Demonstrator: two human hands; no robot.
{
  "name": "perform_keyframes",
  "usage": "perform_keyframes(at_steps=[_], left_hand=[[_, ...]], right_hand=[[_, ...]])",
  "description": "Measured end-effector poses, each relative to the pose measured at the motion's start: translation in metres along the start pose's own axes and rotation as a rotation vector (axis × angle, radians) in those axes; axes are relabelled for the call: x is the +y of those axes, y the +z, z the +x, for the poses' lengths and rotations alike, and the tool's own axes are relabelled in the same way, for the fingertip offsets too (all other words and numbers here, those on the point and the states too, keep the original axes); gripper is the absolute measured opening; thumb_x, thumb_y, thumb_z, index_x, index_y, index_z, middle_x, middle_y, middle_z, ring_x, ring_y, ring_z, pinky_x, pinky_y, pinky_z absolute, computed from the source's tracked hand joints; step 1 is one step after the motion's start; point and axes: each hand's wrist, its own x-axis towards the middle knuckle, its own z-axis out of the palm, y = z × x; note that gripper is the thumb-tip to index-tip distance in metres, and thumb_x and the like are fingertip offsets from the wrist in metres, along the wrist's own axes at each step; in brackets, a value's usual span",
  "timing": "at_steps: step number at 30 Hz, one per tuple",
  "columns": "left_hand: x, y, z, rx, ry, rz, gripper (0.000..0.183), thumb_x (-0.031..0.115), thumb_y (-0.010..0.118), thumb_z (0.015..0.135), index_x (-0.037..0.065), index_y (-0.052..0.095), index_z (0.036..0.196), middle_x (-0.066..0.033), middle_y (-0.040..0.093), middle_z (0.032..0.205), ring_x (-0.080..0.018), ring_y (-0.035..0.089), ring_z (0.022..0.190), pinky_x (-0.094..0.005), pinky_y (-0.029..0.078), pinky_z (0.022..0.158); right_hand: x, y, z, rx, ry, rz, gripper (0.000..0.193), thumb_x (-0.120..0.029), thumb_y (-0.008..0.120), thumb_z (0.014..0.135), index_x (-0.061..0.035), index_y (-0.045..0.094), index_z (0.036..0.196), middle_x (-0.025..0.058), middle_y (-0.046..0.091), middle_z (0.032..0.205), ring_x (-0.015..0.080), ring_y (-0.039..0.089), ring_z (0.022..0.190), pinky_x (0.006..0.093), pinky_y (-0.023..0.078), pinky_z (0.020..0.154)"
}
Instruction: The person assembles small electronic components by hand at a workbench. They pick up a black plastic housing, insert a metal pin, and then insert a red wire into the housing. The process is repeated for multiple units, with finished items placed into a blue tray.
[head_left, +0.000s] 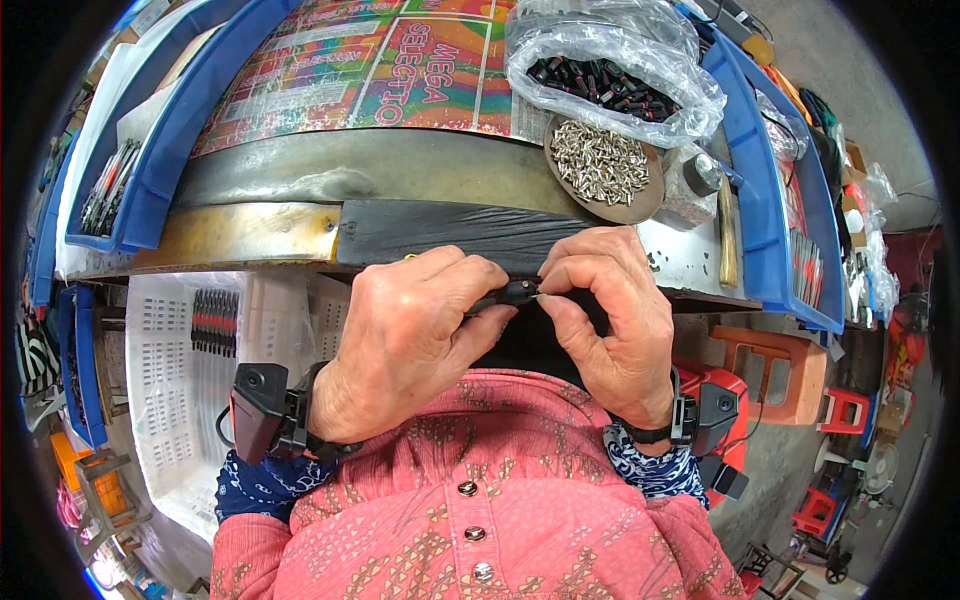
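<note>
Dressed in a pink patterned button-front shirt (560, 490), gripping a small black part (517, 292) between thumb and fingers of the left hand (415, 325) just off the workbench (440, 232)'s front edge, with thumb and forefinger of the right hand (618, 320) drawn together at its right end, impossible to tell whether pinching anything. Facing, beyond the hands, a round dish (622, 213) of small silver metal pins (600, 165) near a clear plastic bag (692, 120) of black pieces (605, 85).
</note>
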Motion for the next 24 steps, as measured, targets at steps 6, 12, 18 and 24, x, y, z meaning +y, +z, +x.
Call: perform_keyframes(at_steps=[6,12,18,24], left_hand=[[0.002,-0.001,-0.002,-0.003,0.009,0.023,0.022,0.006,0.076,0.071,0.004,0.063,0.088,-0.0117,0.060,0.075,-0.0311,0.061,0.066,-0.0392,0.049,0.057],[0.006,-0.005,-0.004,-0.045,0.014,0.090,0.025,0.002,0.076,0.070,0.001,0.065,0.093,-0.0130,0.062,0.078,-0.0315,0.062,0.067,-0.0383,0.049,0.059],[0.007,-0.005,-0.006,-0.043,0.020,0.112,0.025,0.003,0.076,0.070,0.001,0.065,0.093,-0.0130,0.061,0.077,-0.0315,0.061,0.068,-0.0395,0.049,0.059],[0.005,-0.005,-0.007,-0.037,0.022,0.105,0.025,0.002,0.075,0.070,0.002,0.065,0.093,-0.0130,0.061,0.076,-0.0313,0.061,0.067,-0.0391,0.049,0.059]], right_hand=[[-0.004,0.001,0.000,-0.021,-0.044,-0.055,0.026,0.005,0.071,0.067,-0.0021,0.059,0.089,0.0107,0.059,0.091,0.0306,0.056,0.087,0.0397,0.046,0.077],[-0.008,0.001,0.001,-0.051,-0.080,-0.145,0.022,0.004,0.070,0.069,-0.0007,0.060,0.088,0.0114,0.060,0.092,0.0302,0.057,0.087,0.0392,0.047,0.078],[-0.012,0.005,0.000,-0.046,-0.150,-0.253,0.025,0.001,0.069,0.067,0.0002,0.062,0.090,0.0107,0.060,0.096,0.0281,0.058,0.089,0.0378,0.044,0.078],[-0.011,0.011,-0.003,0.020,-0.167,-0.245,0.023,0.000,0.069,0.066,0.0024,0.065,0.089,0.0114,0.063,0.093,0.0270,0.059,0.087,0.0383,0.046,0.075]])
